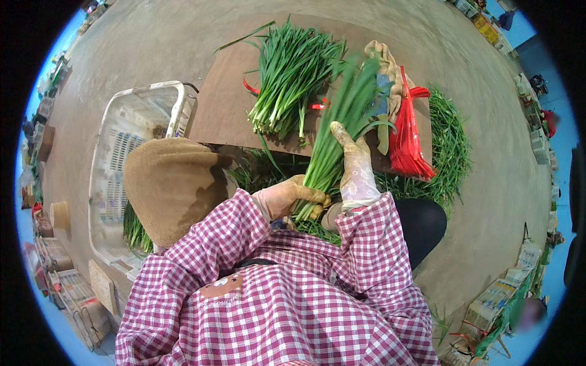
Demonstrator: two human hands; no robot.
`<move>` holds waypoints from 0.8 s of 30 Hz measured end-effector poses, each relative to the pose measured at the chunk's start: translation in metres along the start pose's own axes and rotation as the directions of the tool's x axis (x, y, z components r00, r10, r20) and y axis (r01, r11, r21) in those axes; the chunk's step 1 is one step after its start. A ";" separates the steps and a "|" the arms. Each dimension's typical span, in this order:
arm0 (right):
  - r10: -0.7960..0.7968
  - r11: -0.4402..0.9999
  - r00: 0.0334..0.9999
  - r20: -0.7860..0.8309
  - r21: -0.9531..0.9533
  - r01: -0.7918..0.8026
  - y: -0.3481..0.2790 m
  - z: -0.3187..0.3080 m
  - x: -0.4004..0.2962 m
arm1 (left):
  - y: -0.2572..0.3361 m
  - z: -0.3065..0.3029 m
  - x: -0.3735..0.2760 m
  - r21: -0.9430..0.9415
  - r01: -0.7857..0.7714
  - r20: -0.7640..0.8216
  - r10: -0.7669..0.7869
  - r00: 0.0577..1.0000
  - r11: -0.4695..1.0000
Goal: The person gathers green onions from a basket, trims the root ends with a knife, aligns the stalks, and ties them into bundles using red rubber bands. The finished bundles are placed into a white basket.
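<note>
A bunch of green leafy stalks, looking like Chinese chives (330, 151), is held slantwise in front of me, its leaf tips blurred. My left hand (286, 196), in a stained glove, grips it low, around the pale stem ends. Higher up, my gloved right hand (356, 155) closes on the bunch from the right, thumb across the stalks. Beyond it, a larger pile of chives (293, 78) lies on a brown board table (219, 100). Red strips, apparently ties (407, 137), hang over the table's near right edge. Beside them lies a yellowish-green implement (383, 139), partly covered by leaves.
To my left stands a white plastic basket (98, 183) with more chives (137, 233) inside. Brown cloth (169, 183) covers my left knee. A beige cloth (387, 57) lies at the table's right side. Loose leaves (448, 142) are heaped on the floor beyond it.
</note>
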State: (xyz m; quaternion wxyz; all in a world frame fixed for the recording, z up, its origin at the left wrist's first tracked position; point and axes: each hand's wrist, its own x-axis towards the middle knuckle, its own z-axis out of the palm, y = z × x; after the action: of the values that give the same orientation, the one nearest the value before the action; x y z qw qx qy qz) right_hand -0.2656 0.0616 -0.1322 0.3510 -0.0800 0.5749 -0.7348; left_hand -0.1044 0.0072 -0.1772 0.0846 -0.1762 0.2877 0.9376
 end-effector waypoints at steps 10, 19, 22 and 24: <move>0.067 0.991 0.991 0.118 -0.120 -0.053 0.000 -0.013 -0.012 | 0.008 0.002 -0.009 0.156 0.002 -0.019 0.001 1.000 0.988; 0.180 0.954 0.982 0.053 0.233 -0.188 0.016 -0.046 -0.015 | 0.027 0.062 0.000 0.939 0.264 -0.281 0.052 0.958 0.222; 0.213 0.884 0.970 0.113 0.400 -0.241 0.006 -0.054 -0.021 | 0.009 0.042 -0.001 0.979 0.055 -0.086 0.158 0.984 0.194; 0.207 0.830 0.967 0.150 0.496 -0.255 0.002 -0.057 -0.022 | 0.017 0.042 -0.010 0.956 -0.037 -0.004 0.139 0.990 0.290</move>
State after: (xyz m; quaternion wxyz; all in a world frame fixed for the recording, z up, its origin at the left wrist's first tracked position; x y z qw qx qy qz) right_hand -0.2785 0.1199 -0.1468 0.4714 0.0531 0.3484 -0.8085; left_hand -0.1119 0.0168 -0.1324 0.1086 -0.1155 0.8003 0.5783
